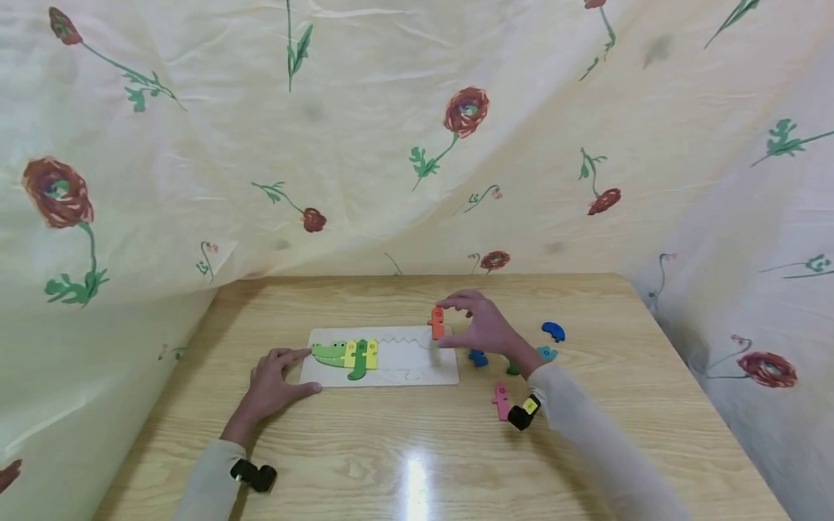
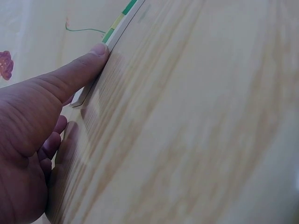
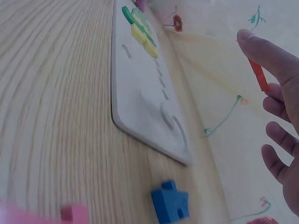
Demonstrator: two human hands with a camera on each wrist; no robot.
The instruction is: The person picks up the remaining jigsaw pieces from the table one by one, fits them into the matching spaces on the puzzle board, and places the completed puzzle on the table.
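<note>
A white puzzle board (image 1: 417, 358) lies on the table, with green and yellow crocodile pieces (image 1: 342, 354) set in its left part. Its right part shows bare outlines. My left hand (image 1: 276, 383) rests at the board's left end, thumb at the near edge and a finger by the crocodile's head. In the left wrist view the thumb (image 2: 86, 63) presses against the board's edge. My right hand (image 1: 482, 322) pinches an orange puzzle piece (image 1: 437, 323) between thumb and finger, raised over the board's right end. In the right wrist view that piece (image 3: 258, 74) appears edge-on.
Right of the board lie a blue piece (image 1: 478, 357), a pink piece (image 1: 501, 402), a dark blue curved piece (image 1: 554, 331), a teal piece (image 1: 547, 352) and a green piece (image 1: 512, 367) partly behind the right wrist. A flowered cloth (image 1: 365, 181) hangs behind the wooden table (image 1: 365, 456).
</note>
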